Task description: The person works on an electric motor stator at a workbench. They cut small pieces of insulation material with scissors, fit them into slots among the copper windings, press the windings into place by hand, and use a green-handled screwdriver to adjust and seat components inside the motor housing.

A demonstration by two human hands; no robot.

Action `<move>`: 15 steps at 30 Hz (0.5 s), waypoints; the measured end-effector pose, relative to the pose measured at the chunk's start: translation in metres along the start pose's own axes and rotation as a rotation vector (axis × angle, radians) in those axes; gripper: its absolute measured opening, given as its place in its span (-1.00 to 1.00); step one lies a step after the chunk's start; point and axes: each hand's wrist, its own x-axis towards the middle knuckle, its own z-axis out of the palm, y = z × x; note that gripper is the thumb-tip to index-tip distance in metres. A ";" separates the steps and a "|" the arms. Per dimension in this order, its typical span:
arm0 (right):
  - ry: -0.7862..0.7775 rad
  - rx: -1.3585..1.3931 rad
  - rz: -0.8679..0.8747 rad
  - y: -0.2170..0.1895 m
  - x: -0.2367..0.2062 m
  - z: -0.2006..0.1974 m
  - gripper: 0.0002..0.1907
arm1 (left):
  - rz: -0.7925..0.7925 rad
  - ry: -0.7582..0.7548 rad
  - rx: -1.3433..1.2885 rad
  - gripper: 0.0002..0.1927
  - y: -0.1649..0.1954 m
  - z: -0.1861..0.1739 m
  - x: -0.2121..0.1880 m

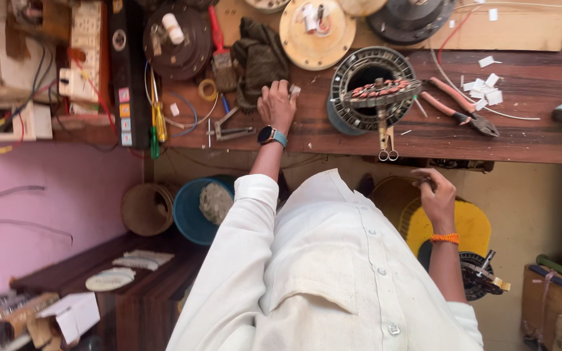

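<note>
My left hand (276, 105), with a wristwatch, rests on the brown wooden bench (333, 136) beside a dark crumpled cloth (259, 57). Its fingers are curled, and the fingertips pinch a small white piece (294, 90). To its right lies a round fan stator (371, 91) with copper coils, and small scissors (387, 142) hang below it. My right hand (434, 193), with an orange thread on the wrist, is held below the bench edge in front of my white shirt. It is closed on a thin dark thing that I cannot make out.
Pink-handled pliers (458, 107) and white paper bits (484, 88) lie right of the stator. A cream disc (317, 36), a red-handled brush (220, 55), a tape ring (207, 89) and a screwdriver (157, 123) crowd the bench's left. Below it stand a blue tub (192, 211) and a yellow part (456, 227).
</note>
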 end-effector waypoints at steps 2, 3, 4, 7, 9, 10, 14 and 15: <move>0.059 0.038 0.017 0.002 -0.010 -0.006 -0.68 | 0.012 -0.035 0.012 -0.64 0.005 0.003 0.004; 0.090 0.057 0.027 0.003 -0.015 -0.009 -0.69 | 0.078 -0.024 0.008 -0.64 0.007 0.005 0.006; 0.122 0.062 0.064 0.006 -0.021 -0.011 -0.70 | 0.143 -0.013 0.002 -0.63 0.008 0.006 0.006; 0.198 0.094 0.144 0.014 -0.037 -0.013 -0.72 | 0.234 -0.111 -0.020 -0.64 0.009 0.009 0.009; 0.225 0.131 0.153 0.020 -0.045 -0.013 -0.70 | 0.270 -0.189 -0.046 -0.65 0.009 0.011 0.010; 0.230 0.150 0.155 0.022 -0.049 -0.012 -0.70 | 0.291 -0.211 -0.064 -0.64 0.008 0.011 0.011; 0.241 0.205 0.143 0.024 -0.050 -0.011 -0.70 | 0.442 -0.211 -0.092 -0.60 0.009 0.006 0.012; 0.247 0.214 0.135 0.023 -0.049 -0.011 -0.70 | 0.427 -0.202 -0.093 -0.62 0.011 0.004 0.013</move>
